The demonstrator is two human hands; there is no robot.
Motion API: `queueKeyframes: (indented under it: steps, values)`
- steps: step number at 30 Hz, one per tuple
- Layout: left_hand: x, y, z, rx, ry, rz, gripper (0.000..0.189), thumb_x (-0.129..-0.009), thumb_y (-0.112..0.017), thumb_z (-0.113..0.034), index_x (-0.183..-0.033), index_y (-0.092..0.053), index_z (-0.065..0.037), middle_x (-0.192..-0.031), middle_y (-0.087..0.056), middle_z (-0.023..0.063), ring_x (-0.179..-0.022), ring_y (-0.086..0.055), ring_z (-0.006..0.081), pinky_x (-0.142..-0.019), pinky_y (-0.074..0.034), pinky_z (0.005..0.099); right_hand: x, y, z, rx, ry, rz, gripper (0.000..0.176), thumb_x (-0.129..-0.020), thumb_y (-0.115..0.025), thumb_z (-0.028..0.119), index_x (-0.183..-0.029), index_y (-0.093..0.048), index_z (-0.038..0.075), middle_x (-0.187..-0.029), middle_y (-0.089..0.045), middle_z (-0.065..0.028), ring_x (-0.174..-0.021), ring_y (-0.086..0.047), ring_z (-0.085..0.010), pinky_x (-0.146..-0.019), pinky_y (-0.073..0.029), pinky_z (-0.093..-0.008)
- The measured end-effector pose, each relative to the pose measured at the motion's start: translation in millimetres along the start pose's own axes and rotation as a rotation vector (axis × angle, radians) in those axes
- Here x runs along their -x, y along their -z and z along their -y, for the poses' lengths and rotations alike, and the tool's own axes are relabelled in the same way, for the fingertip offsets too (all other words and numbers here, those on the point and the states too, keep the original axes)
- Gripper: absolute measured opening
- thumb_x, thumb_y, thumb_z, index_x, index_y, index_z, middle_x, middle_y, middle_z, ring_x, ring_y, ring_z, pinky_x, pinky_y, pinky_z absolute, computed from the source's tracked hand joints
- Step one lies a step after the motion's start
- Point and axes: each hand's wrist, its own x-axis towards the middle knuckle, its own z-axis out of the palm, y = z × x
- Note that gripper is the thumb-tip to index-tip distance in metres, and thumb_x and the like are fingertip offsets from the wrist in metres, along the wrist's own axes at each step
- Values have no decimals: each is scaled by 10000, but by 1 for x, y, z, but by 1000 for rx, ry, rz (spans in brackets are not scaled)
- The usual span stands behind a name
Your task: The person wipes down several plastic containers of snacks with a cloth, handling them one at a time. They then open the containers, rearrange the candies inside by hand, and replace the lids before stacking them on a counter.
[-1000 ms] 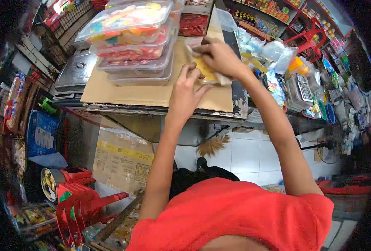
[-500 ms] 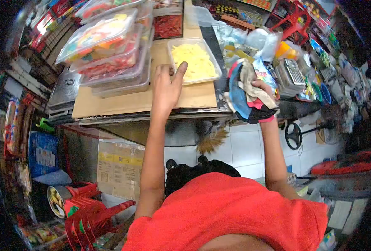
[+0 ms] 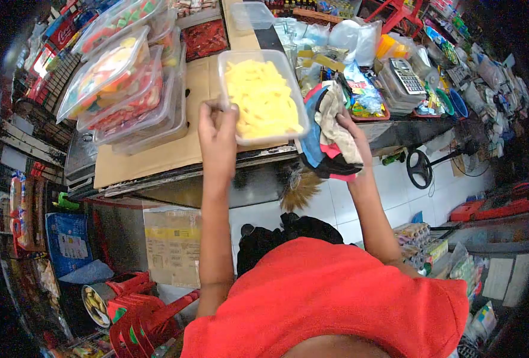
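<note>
My left hand (image 3: 219,140) is closed on the left edge of a clear plastic tub (image 3: 303,110) full of yellow stick-shaped pieces (image 3: 261,98). The tub's near edge reaches the front of the cardboard. In my right hand (image 3: 359,143) is a bunched cloth rag (image 3: 330,134) of blue, black, pink and off-white fabric, lying close against the tub's right side. Clear tubs of colourful candy (image 3: 106,77) are stacked to the left of my left hand.
Flat cardboard (image 3: 202,80) covers the table top. A calculator (image 3: 407,76) rests on stacked containers at the right, amid plastic packets. An empty clear tub (image 3: 251,16) stands at the back. Below are a broom (image 3: 300,190) and red stools (image 3: 139,322).
My left hand has closed on the yellow-filled tub's edge, and the tub has come nearer. My right hand has brought the cloth rag left, close to the tub.
</note>
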Motion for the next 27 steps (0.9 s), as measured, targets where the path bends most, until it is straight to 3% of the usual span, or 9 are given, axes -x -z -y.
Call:
queueKeyframes:
  steps: [5, 7, 11, 16, 21, 22, 24, 26, 27]
  values:
    - [43, -16, -11, -236, 134, 242, 212, -859, -584, -108, -1027, -478, -33, -933, -546, 31, -820, -504, 76, -717, -421, 219, 10, -25, -2, 181, 172, -112, 449, -906, -417, 129, -1348, -357, 84, -1262, -504, -120, -1129, -529, -246, -957, -433, -374]
    - [57, -23, -16, 32, 147, 387, 177, -852, -590, -78, -982, -475, -40, -893, -532, 11, -799, -485, 58, -683, -412, 206, 6, -25, 14, 167, 203, -118, 416, -913, -412, 166, -1323, -380, 106, -1230, -519, -115, -1055, -575, -247, -894, -484, -377]
    - [65, -22, -11, -112, 78, 303, 157, -846, -586, -62, -951, -471, -42, -862, -520, -4, -766, -456, 38, -626, -374, 187, 6, -52, 21, 223, 289, -99, 424, -921, -414, 208, -1331, -373, 106, -1225, -521, -78, -1093, -547, -223, -925, -454, -366]
    - [43, -4, 0, -35, 5, 107, 149, -867, -569, -90, -951, -457, -41, -859, -533, 17, -752, -470, 39, -640, -381, 180, 53, -76, -49, 368, 339, -165, 597, -938, -406, 281, -1441, -156, 79, -1431, -278, -93, -1292, -326, -226, -1068, -266, -339]
    - [44, 14, -9, -14, 111, 184, 164, -870, -570, -56, -965, -437, -33, -910, -551, 41, -768, -490, 44, -663, -407, 183, 23, -56, -25, 511, 319, -220, 508, -963, -378, 304, -1410, -266, 91, -1393, -352, -100, -1230, -410, -195, -1045, -310, -325]
    - [47, 17, -12, -14, 142, 292, 171, -865, -577, -54, -962, -438, -34, -910, -556, 40, -783, -499, 47, -675, -415, 187, 15, -65, -12, 180, 225, -122, 473, -959, -389, 331, -1364, -352, 88, -1323, -437, -91, -1146, -494, -193, -986, -387, -310]
    - [47, 23, -20, -12, 170, 386, 178, -859, -584, -52, -960, -439, -34, -910, -561, 40, -798, -509, 49, -686, -424, 190, 8, -72, 10, 102, 65, 34, 454, -936, -438, 306, -1314, -403, 57, -1230, -512, -88, -1077, -545, -197, -918, -439, -283]
    - [41, 35, -28, 90, 306, 492, 195, -848, -601, -54, -960, -442, -32, -922, -570, 42, -835, -525, 51, -708, -437, 196, 6, -75, 17, 518, 158, -28, 527, -870, -529, 292, -1303, -406, 18, -1183, -537, -106, -1083, -538, -197, -910, -438, -287]
    - [35, 46, -28, 99, 321, 560, 209, -837, -614, -57, -960, -446, -31, -927, -576, 46, -845, -536, 54, -711, -444, 199, 11, -79, 25, 599, -19, 108, 633, -773, -630, 247, -1305, -402, -8, -1200, -528, -115, -1090, -529, -193, -934, -415, -291]
